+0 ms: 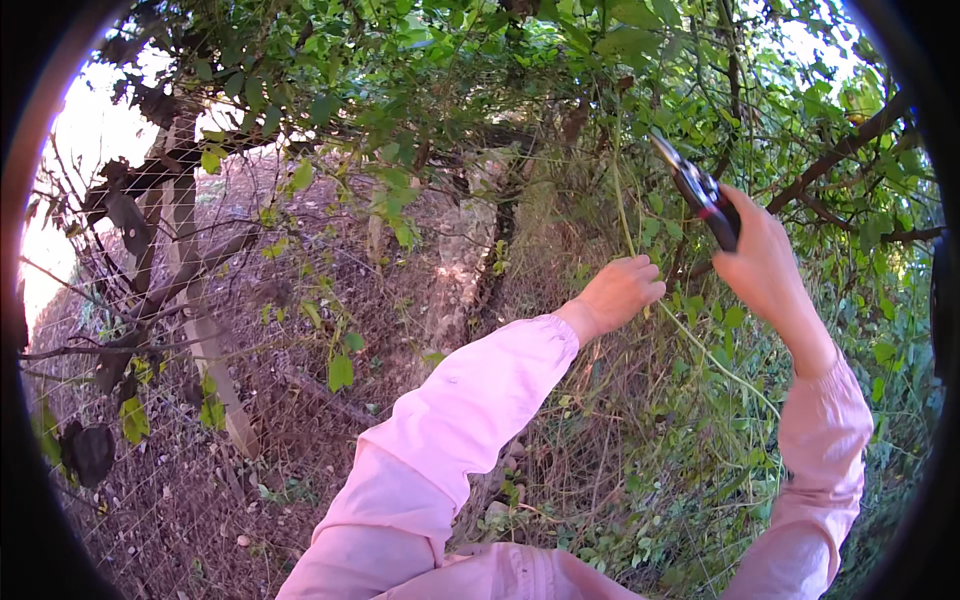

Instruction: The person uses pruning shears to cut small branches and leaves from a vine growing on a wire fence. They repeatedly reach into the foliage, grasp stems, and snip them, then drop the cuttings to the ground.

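Our left hand (618, 292) has its fingers closed on the green stem (712, 357), which runs from above the grip to its lower right. Right of the stem, our right fingers wrap the shears (698, 190), whose tip, apparently clear of it, slants up-left.
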{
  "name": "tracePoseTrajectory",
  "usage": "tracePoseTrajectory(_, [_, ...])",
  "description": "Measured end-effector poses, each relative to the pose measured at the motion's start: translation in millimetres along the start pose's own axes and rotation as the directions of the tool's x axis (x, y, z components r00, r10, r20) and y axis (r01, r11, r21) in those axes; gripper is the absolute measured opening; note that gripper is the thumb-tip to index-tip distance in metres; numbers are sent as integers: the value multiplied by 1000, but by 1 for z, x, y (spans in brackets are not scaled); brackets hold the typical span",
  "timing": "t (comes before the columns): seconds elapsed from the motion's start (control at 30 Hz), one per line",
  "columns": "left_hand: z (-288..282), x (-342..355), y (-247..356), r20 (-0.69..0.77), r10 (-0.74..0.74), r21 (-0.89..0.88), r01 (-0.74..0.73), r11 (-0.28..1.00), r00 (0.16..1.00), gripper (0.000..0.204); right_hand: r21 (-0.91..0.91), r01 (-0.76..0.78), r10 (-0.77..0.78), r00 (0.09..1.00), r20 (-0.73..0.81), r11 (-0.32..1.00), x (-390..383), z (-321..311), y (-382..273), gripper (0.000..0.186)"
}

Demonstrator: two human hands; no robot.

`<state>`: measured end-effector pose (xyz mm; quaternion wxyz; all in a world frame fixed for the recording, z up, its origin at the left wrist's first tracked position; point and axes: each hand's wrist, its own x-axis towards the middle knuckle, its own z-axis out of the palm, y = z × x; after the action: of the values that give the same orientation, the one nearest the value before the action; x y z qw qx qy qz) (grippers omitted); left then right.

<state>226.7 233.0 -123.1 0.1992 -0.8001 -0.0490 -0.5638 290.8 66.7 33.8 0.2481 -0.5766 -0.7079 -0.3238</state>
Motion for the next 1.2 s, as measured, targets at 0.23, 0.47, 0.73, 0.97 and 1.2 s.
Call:
tracePoseTrajectory(0.23, [3,-2,1,6,-11,17,11,1000,1000,7,-265,-195,201,980,-3,944,93,39,-4,39])
tracePoseTrajectory(0.47, [7,-6,-1,26,-13,26,12,1000,1000,5,-211,-327,335,942,3,921,135,55,-5,39])
tracePoseTrajectory(0.73, [11,-9,-2,58,-34,22,32,999,998,3,-160,-278,304,938,168,947,171,58,-3,39])
tracePoseTrajectory(0.97, [16,-17,3,90,-16,-1,16,1000,996,7,-165,-146,159,985,66,975,162,65,5,31])
tracePoseTrajectory(1.2, [27,-19,29,32,-50,-67,52,996,998,9,-201,35,-14,994,109,979,83,62,21,24])
